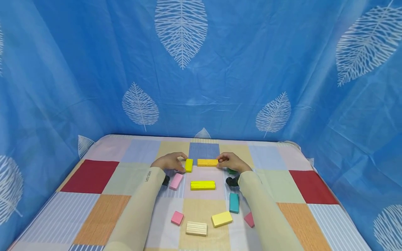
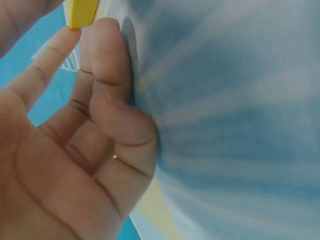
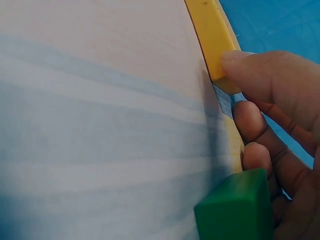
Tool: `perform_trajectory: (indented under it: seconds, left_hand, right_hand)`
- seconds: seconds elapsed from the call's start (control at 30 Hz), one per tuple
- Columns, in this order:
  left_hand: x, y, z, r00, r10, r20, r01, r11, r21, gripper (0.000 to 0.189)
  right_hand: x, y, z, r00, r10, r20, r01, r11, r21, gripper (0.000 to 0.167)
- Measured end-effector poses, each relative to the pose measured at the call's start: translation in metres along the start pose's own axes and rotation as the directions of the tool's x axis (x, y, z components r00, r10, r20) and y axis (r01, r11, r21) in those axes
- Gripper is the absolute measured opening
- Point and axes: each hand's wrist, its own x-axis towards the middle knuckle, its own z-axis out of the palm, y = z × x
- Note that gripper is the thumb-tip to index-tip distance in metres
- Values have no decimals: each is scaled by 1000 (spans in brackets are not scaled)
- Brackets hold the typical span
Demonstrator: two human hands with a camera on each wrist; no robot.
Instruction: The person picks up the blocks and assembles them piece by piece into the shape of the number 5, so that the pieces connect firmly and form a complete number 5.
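In the head view my left hand (image 1: 169, 162) is at a bright yellow wooden block (image 1: 188, 165), with thumb and index finger at its two ends. The left wrist view shows one corner of that yellow block (image 2: 82, 12) against a fingertip, the other fingers curled by the cloth. My right hand (image 1: 232, 162) pinches the right end of a long orange-yellow block (image 1: 207, 162), which lies crosswise near the far table edge. Under the right palm sits a green block (image 3: 235, 210), mostly hidden in the head view.
Nearer me lie a stacked-looking yellow block (image 1: 202, 185), pink blocks (image 1: 176, 181) (image 1: 177, 218), a teal block (image 1: 234, 203), a pale yellow block (image 1: 221, 219) and a striped wooden block (image 1: 196, 228). My right sleeve partly covers another pink block (image 1: 249, 220). A blue curtain (image 1: 201, 104) stands behind.
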Motion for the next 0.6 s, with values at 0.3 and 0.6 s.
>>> perform_trajectory:
  seconds: [0.3, 0.6]
  left_hand:
    - [3, 6, 2, 1000, 22, 13, -22, 1000, 10, 59]
    - [2, 12, 4, 1000, 11, 24, -11, 1000, 5, 58]
  right_hand:
    - [1, 1, -2, 1000, 16, 3, -16, 1000, 11, 27]
    - [2, 2, -1, 999, 32, 4, -32, 999, 26, 25]
